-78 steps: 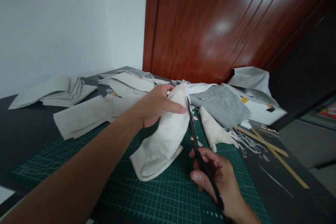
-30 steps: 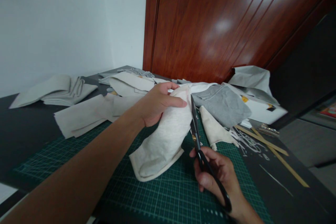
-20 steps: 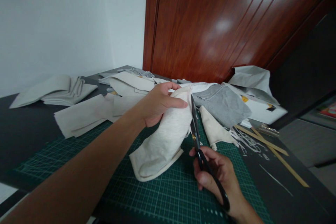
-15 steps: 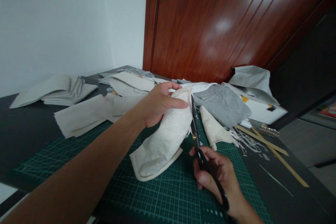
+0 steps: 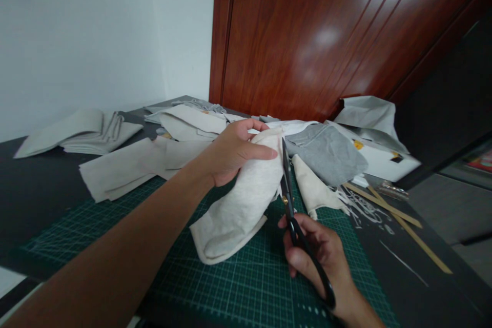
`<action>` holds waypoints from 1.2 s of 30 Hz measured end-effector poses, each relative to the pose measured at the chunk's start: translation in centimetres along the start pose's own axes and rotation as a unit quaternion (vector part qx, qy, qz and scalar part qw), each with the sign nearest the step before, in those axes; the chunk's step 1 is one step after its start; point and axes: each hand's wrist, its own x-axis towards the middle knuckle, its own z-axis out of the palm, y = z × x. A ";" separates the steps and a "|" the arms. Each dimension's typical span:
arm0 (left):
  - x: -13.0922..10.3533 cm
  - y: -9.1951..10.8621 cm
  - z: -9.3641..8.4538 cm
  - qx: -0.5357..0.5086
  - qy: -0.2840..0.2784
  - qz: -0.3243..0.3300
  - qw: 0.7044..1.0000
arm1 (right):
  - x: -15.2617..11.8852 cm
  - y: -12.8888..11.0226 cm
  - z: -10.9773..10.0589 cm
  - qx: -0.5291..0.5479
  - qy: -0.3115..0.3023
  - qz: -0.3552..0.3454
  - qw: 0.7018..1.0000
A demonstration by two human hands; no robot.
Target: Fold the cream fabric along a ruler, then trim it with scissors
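My left hand [image 5: 242,151] pinches the upper end of a sewn piece of off-white fabric [image 5: 246,200], thumb on the near face. The fabric hangs down in a curve, its seamed lower end just above or on the green cutting mat [image 5: 238,292]; contact there is unclear. In my right hand [image 5: 321,251] is a pair of black scissors [image 5: 289,205], fingers in the handles. Its blades point upward along the fabric's right edge, near my left thumb, and look nearly closed. Whether they touch the cloth I cannot tell.
Another off-white sewn piece [image 5: 313,187] lies on the mat to the right, by thin fabric trimmings [image 5: 365,205] and wooden rulers [image 5: 407,236]. Grey cloth [image 5: 326,154] is behind. Cut fabric panels [image 5: 119,166] and a folded stack [image 5: 84,133] lie left. A wooden door [image 5: 307,36] stands beyond.
My left hand and the upper end of the fabric have shifted very slightly right. The scissors' blades have tilted a little with them; both grips are unchanged.
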 end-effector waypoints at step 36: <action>-0.1 0.2 0.1 -0.002 -0.003 0.001 1.000 | 0.2 -1.1 0.8 -0.039 0.037 0.039 0.998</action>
